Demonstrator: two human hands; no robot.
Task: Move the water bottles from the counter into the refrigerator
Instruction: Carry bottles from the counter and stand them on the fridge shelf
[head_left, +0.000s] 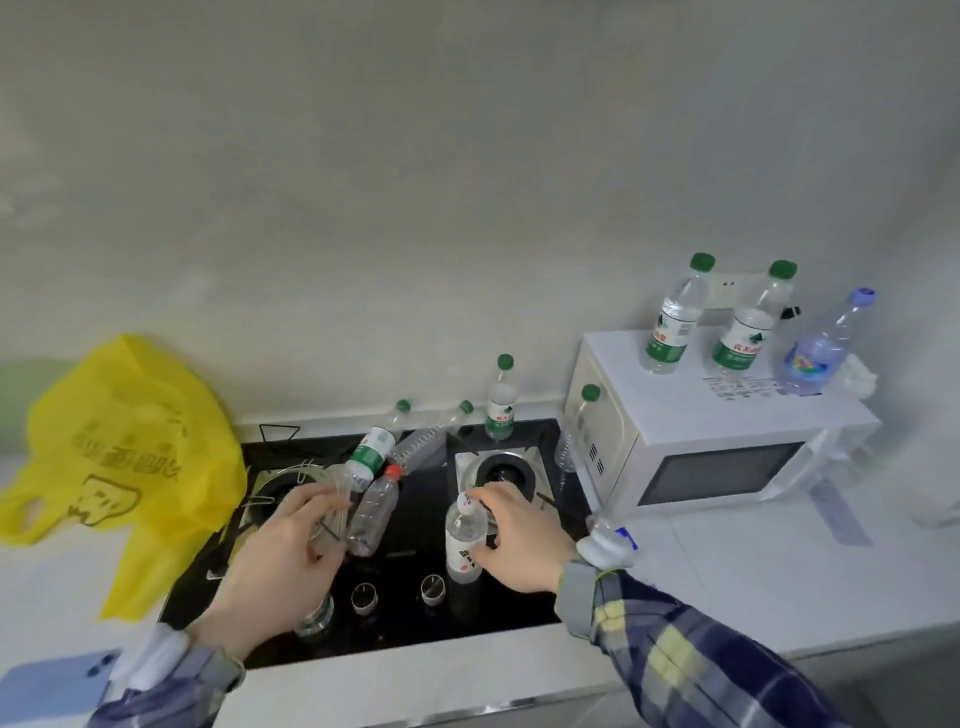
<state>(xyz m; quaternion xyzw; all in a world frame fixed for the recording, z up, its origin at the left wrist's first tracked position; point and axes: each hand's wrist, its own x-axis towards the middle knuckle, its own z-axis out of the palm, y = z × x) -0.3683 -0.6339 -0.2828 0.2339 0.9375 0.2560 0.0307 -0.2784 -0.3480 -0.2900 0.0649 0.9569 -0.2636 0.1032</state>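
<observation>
r hand (511, 535) wraps the white-label bottle (464, 540) upright on the stove (415, 499). l hand (283, 556) grips a clear bottle (332, 499) w/ a red-cap bottle (374, 512) just right of its fingers. more bottles beyond both hands.

Counted from the microwave (691, 447): three bottles stand on top of it, two green-capped (675, 317) (748, 325) and one purple-capped (821, 348). One green-capped bottle (576, 431) stands just left of it. Further left, on the stove (415, 519), are five bottles, three green-capped (501, 400) (376, 447) (431, 441), one red-capped (375, 512) and one white-capped (465, 535). The stove has two knobs (363, 597) (432, 590). One yellow bag (124, 457) lies far left. Two hands (280, 566) (524, 540) are visible.
</observation>
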